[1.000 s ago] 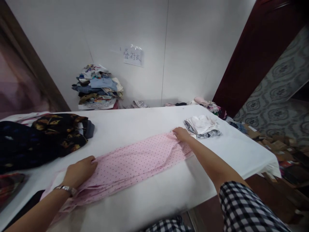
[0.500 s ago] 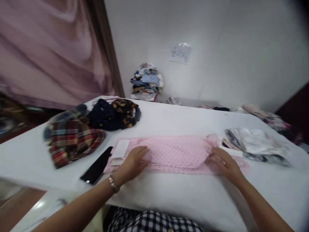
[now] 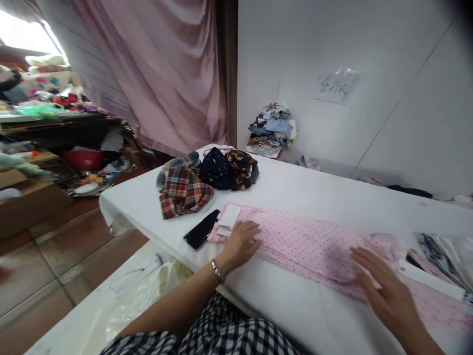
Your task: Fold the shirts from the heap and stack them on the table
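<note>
Head view: we see a pink dotted cloth (image 3: 306,244) lying flat along the near part of a white table (image 3: 332,197), stretched from left of centre toward the right edge. Our left hand (image 3: 242,241) rests palm down on the cloth's left end, fingers spread and released, gripping nothing; a watch (image 3: 218,271) sits on that wrist. Just beyond the fingers, a white tag (image 3: 229,217) lies on the cloth's left end. Our right hand (image 3: 388,288) lies flat on the cloth's right part, fingers stretched out and loose, pressing rather than grasping.

Just left of the cloth, a black phone (image 3: 201,229) lies on the table, touching or nearly touching the cloth's edge; we cannot tell which. Farther left and back sits a plaid garment (image 3: 183,190), and beside it, to the right, a dark bundle (image 3: 229,170) of two printed pieces. At the right edge, a black-and-white garment (image 3: 443,256) lies close to the cloth's right end.

Beyond the table, against the white wall, stands a pile of clothes (image 3: 273,128), with a paper note (image 3: 334,86) taped on the wall to the right above it. A pink curtain (image 3: 158,74) hangs at the far left. Our checked clothing (image 3: 236,335) shows at the near edge.
</note>
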Available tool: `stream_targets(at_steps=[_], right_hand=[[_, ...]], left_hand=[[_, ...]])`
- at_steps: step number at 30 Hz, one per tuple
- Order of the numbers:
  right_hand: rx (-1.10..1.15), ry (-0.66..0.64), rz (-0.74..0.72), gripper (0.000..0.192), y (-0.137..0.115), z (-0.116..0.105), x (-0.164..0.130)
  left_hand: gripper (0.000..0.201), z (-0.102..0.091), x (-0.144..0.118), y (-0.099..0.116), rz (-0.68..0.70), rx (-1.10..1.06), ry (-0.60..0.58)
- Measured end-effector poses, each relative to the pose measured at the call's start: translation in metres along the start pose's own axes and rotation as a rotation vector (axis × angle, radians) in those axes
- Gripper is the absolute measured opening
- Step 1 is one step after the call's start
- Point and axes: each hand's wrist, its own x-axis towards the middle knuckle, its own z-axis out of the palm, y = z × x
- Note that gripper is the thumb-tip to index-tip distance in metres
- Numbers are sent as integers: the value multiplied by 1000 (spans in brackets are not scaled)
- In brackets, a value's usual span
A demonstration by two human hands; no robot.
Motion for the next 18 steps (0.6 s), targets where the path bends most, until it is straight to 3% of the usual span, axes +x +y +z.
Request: stream_targets(at_steps=[2,4,7,9,12,18], right_hand=[[-20,-197,-70,54,-34,22,21],[-54,-367,-59,54,-52,49,39],[-126,-526,40,58,-53,85,53],[-163,-559,91,62,-48,100,56],[-173,-556,112,65,-47,104,55],[-106,-599,163,66,-64,89,64]], left_hand=[[33,-13,7,-19,-111,49,43],[35,-27,19,-40,-247,163,34],[45,-43,39,-68,-434,345,-47],[57,-46,52,-82,-504,383,-146],[70,-41,66,-91,-528,365,-261],[68,-25,77,-81,-374,269,-321]])
